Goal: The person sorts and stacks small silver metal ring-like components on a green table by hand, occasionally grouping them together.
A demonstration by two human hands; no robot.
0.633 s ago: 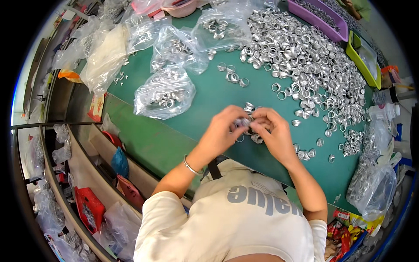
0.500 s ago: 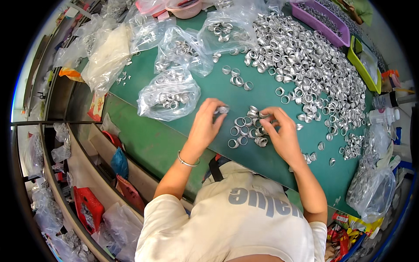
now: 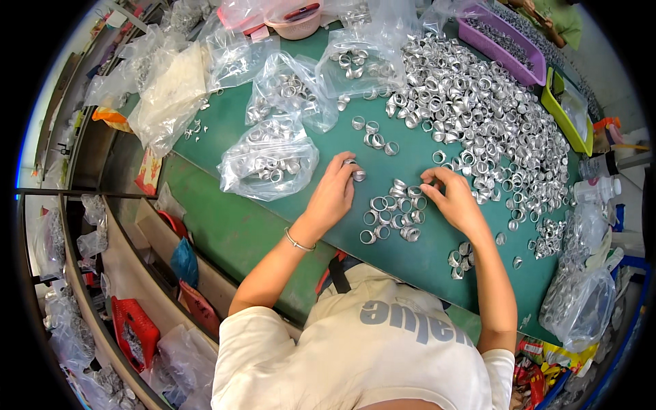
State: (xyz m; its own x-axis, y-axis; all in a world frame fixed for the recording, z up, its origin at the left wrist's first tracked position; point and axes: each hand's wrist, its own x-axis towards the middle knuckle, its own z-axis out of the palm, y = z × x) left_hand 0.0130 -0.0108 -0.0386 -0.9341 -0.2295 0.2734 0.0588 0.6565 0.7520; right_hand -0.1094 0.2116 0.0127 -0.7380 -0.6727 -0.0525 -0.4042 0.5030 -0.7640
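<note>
Holds the left hand (image 3: 333, 193) low over the green tabletop (image 3: 424, 256), with fingers bent and with silver rings (image 3: 359, 175) right at the fingertips, on the side toward the ring cluster (image 3: 397, 220). Cannot tell whether clamped on them or merely resting against them, with the inside of the grip partly hidden.

Has the right hand (image 3: 452, 198) at the upper right edge of the same cluster, with thumb and index finger brought near each other, pointing left. Cannot tell whether pinching a ring there or just beside it; appears close enough to touch the nearest ones.

Lies between the two hands, slightly nearer the body than the fingertips: the cluster, in a loose, uneven patch, some upright and some on their sides. Sits just left of the right forearm, apart from the cluster: a small batch of rings (image 3: 460, 260). Lies farther out, beyond the left fingertips: a short scatter of rings (image 3: 376, 141).

Spreads beyond the right hand, up and to the right: the large ring heap (image 3: 478, 102), reaching toward a purple tray (image 3: 471, 33). Stands near the left hand, on its left: a clear plastic bag (image 3: 239, 181) with rings inside. Wears a bracelet (image 3: 298, 244) on the left wrist.
</note>
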